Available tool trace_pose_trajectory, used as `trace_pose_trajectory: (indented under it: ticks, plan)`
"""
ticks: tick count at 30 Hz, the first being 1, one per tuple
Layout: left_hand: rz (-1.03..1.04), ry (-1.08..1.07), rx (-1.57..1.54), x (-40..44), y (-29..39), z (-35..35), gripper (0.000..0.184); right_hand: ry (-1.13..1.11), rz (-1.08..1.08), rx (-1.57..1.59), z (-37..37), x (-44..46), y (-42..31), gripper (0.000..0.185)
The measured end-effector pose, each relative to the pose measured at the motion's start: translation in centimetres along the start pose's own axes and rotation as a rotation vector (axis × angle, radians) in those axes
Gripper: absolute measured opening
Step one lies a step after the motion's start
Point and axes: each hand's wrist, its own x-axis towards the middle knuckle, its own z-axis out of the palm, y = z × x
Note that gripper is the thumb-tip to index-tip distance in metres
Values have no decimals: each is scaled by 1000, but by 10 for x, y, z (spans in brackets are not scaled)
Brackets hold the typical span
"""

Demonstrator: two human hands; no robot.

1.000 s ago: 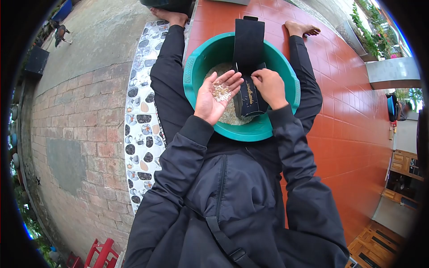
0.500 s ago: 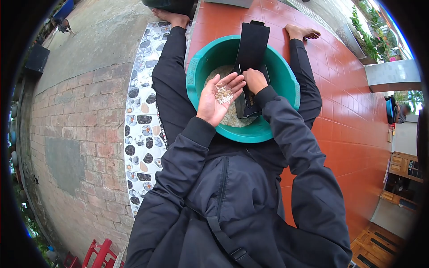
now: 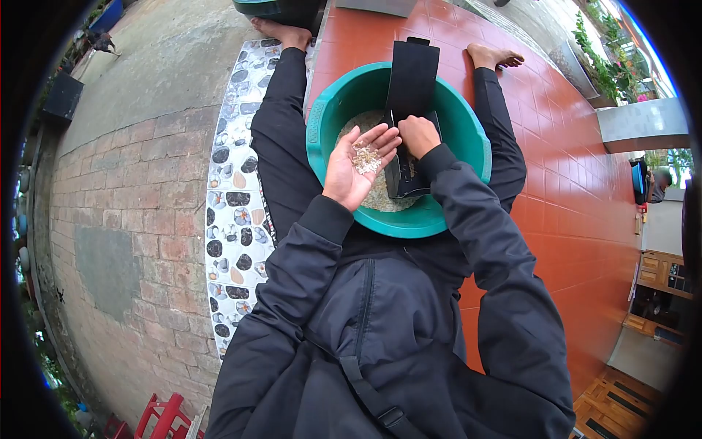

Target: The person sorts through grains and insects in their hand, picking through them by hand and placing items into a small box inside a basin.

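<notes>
A green plastic basin (image 3: 322, 139) sits between the person's outstretched legs, with pale grains (image 3: 376, 199) in its bottom. My left hand (image 3: 351, 172) is palm up over the basin's left side, fingers extended, with a small heap of grain (image 3: 367, 159) in the palm. Inside the basin stands a black box (image 3: 413, 77), its flap raised upright at the far side. My right hand (image 3: 420, 136) is over the box with its fingers curled closed. Its fingertips are hidden, so what they hold, if anything, cannot be made out.
Red tiles (image 3: 556, 241) cover the floor at right, and a pebble-patterned tile strip (image 3: 238, 197) borders the brick paving (image 3: 139, 183) at left. Another dark tub (image 3: 274, 7) stands at the far edge. A red plastic stool (image 3: 164, 417) is at lower left.
The view has tipped slightly, so the basin and hands appear a little lower. Both hands stay nearly in place, the left still bearing grain. A bird at far left has shifted its posture.
</notes>
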Motion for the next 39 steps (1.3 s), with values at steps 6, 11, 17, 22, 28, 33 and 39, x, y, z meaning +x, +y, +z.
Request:
trace_pose_trajectory:
  ticks: [6, 11, 17, 22, 28, 33, 39]
  plan:
    - [3, 8, 19, 1, -1, -2, 51, 26, 73, 426, -87, -3, -5, 10]
    - [1, 4, 26, 1, -2, -3, 53, 79, 49, 305, -101, 17, -19, 13]
    - [4, -2, 17, 2, -1, -3, 52, -129, -10, 270, -80, -20, 1, 8]
    - [10, 7, 3, 2, -1, -3, 51, -347, -196, 69, -21, -58, -4, 9]
    - [7, 4, 1, 1, -1, -1, 51, -297, -203, 78, -4, -61, 1, 12]
    - [19, -6, 23, 2, -1, -2, 52, -324, -218, 68, 2, -57, 1, 13]
    - [18, -14, 26, 2, -2, -3, 52, -342, -213, 92, -1, -57, 0, 14]
